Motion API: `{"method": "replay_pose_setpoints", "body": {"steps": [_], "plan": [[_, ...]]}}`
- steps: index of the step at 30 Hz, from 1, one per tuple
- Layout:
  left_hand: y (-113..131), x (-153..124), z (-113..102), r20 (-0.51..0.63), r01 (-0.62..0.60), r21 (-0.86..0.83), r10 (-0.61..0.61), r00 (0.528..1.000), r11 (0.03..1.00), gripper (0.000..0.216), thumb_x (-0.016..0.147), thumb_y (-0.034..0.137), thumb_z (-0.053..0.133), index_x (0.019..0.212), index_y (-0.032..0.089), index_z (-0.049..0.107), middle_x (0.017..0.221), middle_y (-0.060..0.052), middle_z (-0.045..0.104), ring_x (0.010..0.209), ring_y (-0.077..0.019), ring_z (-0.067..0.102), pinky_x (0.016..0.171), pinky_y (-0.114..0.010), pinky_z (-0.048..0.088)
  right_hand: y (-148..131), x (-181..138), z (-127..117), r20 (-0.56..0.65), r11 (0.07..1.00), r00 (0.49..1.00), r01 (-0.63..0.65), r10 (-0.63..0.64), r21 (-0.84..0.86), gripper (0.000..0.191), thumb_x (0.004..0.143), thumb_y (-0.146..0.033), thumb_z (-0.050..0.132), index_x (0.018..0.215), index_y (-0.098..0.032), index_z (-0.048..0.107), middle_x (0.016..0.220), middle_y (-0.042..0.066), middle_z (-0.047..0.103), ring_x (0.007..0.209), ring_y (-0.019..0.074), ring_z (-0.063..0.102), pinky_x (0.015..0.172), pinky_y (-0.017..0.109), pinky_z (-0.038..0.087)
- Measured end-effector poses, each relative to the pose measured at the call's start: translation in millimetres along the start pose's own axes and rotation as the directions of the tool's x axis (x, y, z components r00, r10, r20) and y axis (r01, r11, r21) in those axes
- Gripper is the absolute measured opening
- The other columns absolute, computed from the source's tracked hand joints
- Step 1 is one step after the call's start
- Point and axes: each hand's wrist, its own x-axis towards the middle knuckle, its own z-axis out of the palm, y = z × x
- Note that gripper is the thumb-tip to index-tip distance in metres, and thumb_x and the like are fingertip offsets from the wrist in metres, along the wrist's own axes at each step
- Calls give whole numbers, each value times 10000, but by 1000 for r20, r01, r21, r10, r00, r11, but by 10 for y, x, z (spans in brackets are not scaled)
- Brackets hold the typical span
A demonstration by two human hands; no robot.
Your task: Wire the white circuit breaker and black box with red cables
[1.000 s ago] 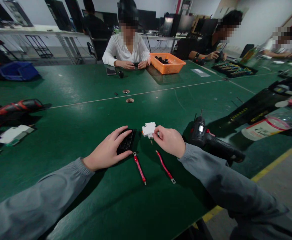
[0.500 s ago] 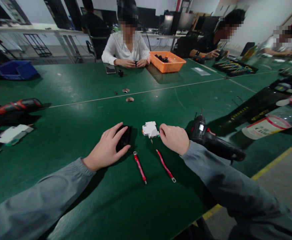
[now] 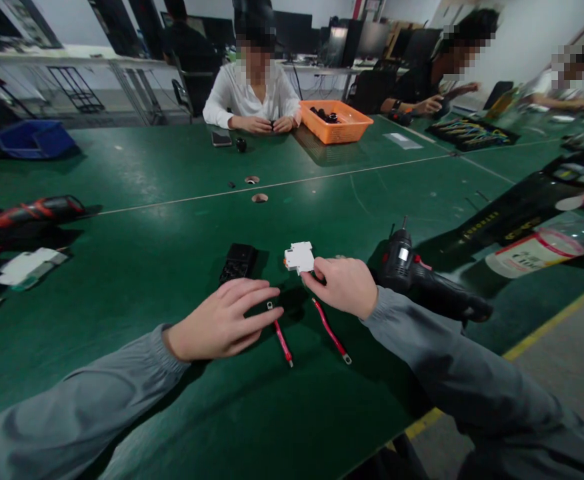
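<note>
A white miniature circuit breaker (image 3: 299,257) lies flat on the green table, with an orange part at its left side. My right hand (image 3: 347,285) is closed at the breaker's lower right corner, fingertips on its edge. My left hand (image 3: 227,317) is open, fingers stretched out over the upper end of a short red cable (image 3: 283,343), holding nothing. Just beyond those fingers lies a black box-shaped object (image 3: 239,261). A second red cable (image 3: 329,330) with a metal lug lies below my right hand.
Right of my right hand lies a black cordless screwdriver (image 3: 412,277); past it are a black cylinder (image 3: 512,200) and a labelled bottle (image 3: 537,250). Another white device (image 3: 29,269) lies left. Across the table, a person (image 3: 255,97) sits beside an orange basket (image 3: 335,127).
My left hand has let go of the black object and moved toward me and right, over the cable. My right hand has shifted slightly down and left onto the breaker's corner.
</note>
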Motion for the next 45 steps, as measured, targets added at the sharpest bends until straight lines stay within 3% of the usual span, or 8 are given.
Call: {"method": "replay_pose_setpoints", "body": {"steps": [4, 9, 14, 22, 26, 31, 41, 45], "plan": [[63, 34, -43, 135, -110, -130, 128, 983, 985, 420, 902, 258, 550, 1321, 259, 577, 1435, -69, 541, 1323, -291, 459, 1079, -472, 403, 9, -15, -29, 86, 992, 988, 126, -125, -12, 578, 957, -599, 402, 686, -162, 666, 619, 64, 673, 563, 179, 609, 543, 289, 229], [59, 54, -29, 147, -85, -236, 122, 982, 968, 320, 901, 309, 574, 1198, 207, 635, 1363, -107, 590, 1313, -304, 473, 1060, -461, 422, 38, -33, -45, 219, 925, 899, 371, -380, 84, 391, 933, -406, 494, 681, -166, 670, 631, 49, 688, 561, 158, 609, 530, 287, 212], [56, 73, -22, 129, -88, -290, 130, 983, 953, 230, 899, 291, 589, 1089, 174, 646, 1235, -132, 643, 1236, -288, 537, 1009, -423, 455, 162, -5, -80, 249, 936, 903, 349, -349, 45, 306, 896, -295, 508, 664, -158, 654, 648, 57, 690, 579, 155, 612, 541, 281, 234], [165, 94, -55, 172, -89, -405, 172, 970, 910, 286, 931, 285, 564, 1201, 210, 622, 1115, -88, 671, 1123, -243, 581, 981, -403, 430, 260, 32, -54, 27, 985, 994, 111, -109, -130, 211, 938, -263, 459, 976, -150, 633, 843, 81, 690, 689, 213, 632, 551, 311, 338], [252, 108, -59, 186, -48, -479, 154, 970, 877, 282, 925, 267, 552, 1192, 210, 623, 1118, -88, 662, 1137, -246, 568, 1002, -419, 408, 215, 51, 43, -81, 978, 975, 205, -208, -48, 343, 850, -164, 516, 1184, -105, 573, 1085, 142, 650, 974, 275, 611, 782, 378, 472], [218, 126, -36, 193, 96, -529, 10, 981, 843, 277, 902, 189, 537, 1164, 188, 628, 1129, -99, 641, 1150, -233, 559, 1013, -391, 432, 239, 73, 152, -98, 950, 950, 304, -297, 67, 449, 842, -120, 505, 1289, -77, 531, 1308, 189, 566, 1202, 305, 533, 994, 454, 465], [199, 111, -4, 187, 97, -514, 1, 982, 852, 170, 965, 206, 514, 1101, 193, 616, 1097, -82, 640, 1127, -207, 564, 1007, -364, 417, 170, 19, 58, -145, 806, 863, 504, -483, 311, 417, 847, -427, 646, 1122, -119, 592, 1336, 208, 565, 1359, 339, 431, 1104, 537, 374], [203, 100, 2, 223, 180, -530, -69, 972, 828, 154, 991, 198, 451, 1077, 182, 577, 1006, -68, 647, 976, -177, 588, 900, -330, 455, 164, 13, 80, -104, 747, 829, 543, -549, 384, 674, 774, -373, 680, 1361, -116, 469, 1481, 210, 451, 1417, 330, 361, 1151, 555, 277]]}}
